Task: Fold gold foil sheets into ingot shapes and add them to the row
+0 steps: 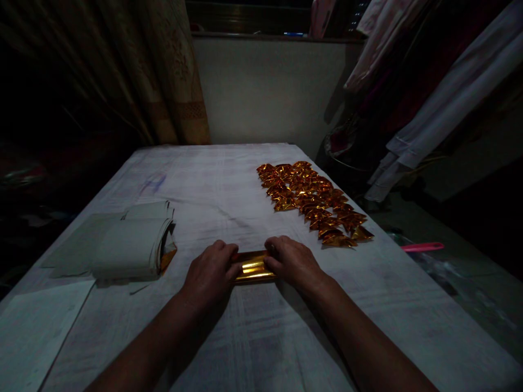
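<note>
A shiny gold foil paper (254, 267), curled or folded into a narrow strip, lies between my hands at the middle of the table. My left hand (211, 268) pinches its left end between thumb and fingers. At the right end, my right hand (293, 261) grips it the same way. Beyond and to the right, several folded gold paper ingots (310, 198) sit in close rows. To the left rests a stack of pale paper sheets (126, 245), bent over, with a bit of gold foil showing at its right edge.
A white cloth covers the table (196, 179). At the front left lies a flat pale sheet (41, 326). Clothes (441, 103) hang at the right, above a pink-handled object (423, 247) beside the table. A patterned curtain (180, 81) hangs at the back left.
</note>
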{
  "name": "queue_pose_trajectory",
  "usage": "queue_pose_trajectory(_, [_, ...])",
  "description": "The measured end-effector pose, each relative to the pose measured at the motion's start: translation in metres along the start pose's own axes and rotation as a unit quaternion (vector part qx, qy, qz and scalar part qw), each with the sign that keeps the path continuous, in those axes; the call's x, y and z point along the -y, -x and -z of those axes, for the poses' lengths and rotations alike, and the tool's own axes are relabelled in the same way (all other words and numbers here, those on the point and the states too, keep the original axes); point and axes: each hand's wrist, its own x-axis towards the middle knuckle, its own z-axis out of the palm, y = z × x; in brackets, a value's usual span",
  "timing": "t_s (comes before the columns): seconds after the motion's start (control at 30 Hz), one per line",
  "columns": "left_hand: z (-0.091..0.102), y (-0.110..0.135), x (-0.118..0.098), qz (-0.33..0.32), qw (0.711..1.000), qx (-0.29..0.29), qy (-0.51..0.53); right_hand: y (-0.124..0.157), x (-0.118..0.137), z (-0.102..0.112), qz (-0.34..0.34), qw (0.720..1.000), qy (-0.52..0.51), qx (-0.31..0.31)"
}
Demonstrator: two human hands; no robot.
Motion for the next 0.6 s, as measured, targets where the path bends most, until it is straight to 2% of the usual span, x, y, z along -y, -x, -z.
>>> queue_pose_trajectory(0.2, [-0.004,0.001,0.004,-0.04,0.998,-0.044,0.026,-0.002,-0.006,-0.006,0.035,0.999,-0.005,-0.04])
queue_pose_trajectory(0.4, [-0.006,-0.001,0.005,-0.044,0.998,-0.035,0.033,-0.002,-0.007,-0.01,0.065,0.996,-0.001,-0.056])
queue_pose_trajectory(0.6, [-0.006,-0.002,0.007,-0.041,0.998,-0.026,0.046,-0.003,-0.006,-0.012,0.077,0.996,-0.004,-0.042])
